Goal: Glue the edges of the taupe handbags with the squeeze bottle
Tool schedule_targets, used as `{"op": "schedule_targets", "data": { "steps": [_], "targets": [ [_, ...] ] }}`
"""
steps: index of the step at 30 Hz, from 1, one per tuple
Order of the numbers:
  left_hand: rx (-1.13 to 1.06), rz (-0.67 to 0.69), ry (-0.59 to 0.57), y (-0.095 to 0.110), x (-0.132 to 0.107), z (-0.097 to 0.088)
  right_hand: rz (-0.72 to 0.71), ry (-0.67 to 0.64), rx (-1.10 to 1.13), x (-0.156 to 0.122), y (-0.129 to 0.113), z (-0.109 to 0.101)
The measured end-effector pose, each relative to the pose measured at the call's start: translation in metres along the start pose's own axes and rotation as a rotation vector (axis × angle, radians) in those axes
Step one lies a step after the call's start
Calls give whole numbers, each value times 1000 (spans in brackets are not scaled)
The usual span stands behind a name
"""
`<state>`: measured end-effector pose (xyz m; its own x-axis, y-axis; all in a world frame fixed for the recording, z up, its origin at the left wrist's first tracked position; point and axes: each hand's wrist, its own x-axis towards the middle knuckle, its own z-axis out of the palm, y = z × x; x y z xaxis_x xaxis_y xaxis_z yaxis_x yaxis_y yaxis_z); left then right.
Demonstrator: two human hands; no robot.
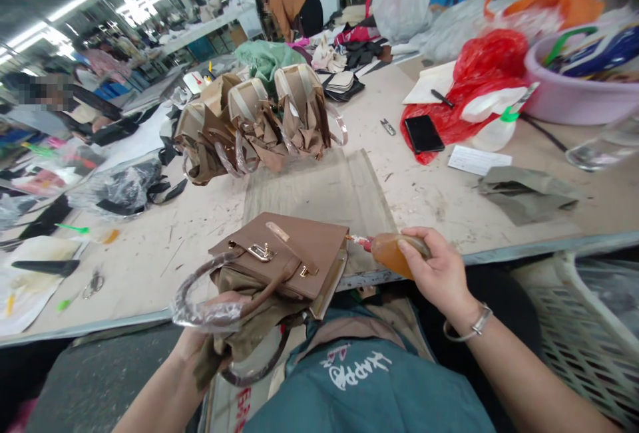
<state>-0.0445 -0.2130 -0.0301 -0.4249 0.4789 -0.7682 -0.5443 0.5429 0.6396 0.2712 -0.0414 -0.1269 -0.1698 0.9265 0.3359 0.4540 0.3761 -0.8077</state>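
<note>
A brown handbag point(287, 253) with gold metal fittings lies tilted at the table's front edge, its olive lining spilling out toward me. My left hand point(219, 316) grips the bag from below, among the lining and the plastic-wrapped handles point(200, 290); its fingers are partly hidden. In my right hand point(434, 267) is a squeeze bottle point(389, 253) of amber liquid, with the fingers wrapped round it. The bottle's narrow red and white nozzle points left and meets, or nearly meets, the bag's right upper edge.
Several similar bags point(254, 114) stand farther back. To the right are a phone point(423, 134), a white bottle with a green collar point(496, 128) and a purple basin point(574, 97). Small scissors point(93, 283) lie left. A plastic crate point(574, 333) stands below right. Other people work beyond.
</note>
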Motion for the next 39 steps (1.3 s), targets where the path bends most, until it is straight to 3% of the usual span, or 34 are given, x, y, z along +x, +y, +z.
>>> {"op": "schedule_targets", "data": {
  "steps": [5, 9, 19, 25, 28, 33, 39],
  "targets": [
    [-106, -52, 12, 31, -18, 49, -87, -22, -27, -4, 10, 4],
    [-74, -125, 7, 50, -21, 71, -171, -60, -49, -4, 16, 8],
    [14, -39, 32, 77, -9, 107, -318, -201, -97, 3, 29, 18],
    [48, 23, 13, 94, 17, 126, -415, -161, -148, 14, 37, 18],
    [61, 35, -24, 100, 26, 136, -386, -147, -140, 16, 42, 18],
    [44, 26, -44, 105, 30, 150, -359, -225, -97, 16, 42, 18],
    [13, 10, -54, 109, 33, 158, -444, -157, -185, 24, 40, 20]
  ]
}}
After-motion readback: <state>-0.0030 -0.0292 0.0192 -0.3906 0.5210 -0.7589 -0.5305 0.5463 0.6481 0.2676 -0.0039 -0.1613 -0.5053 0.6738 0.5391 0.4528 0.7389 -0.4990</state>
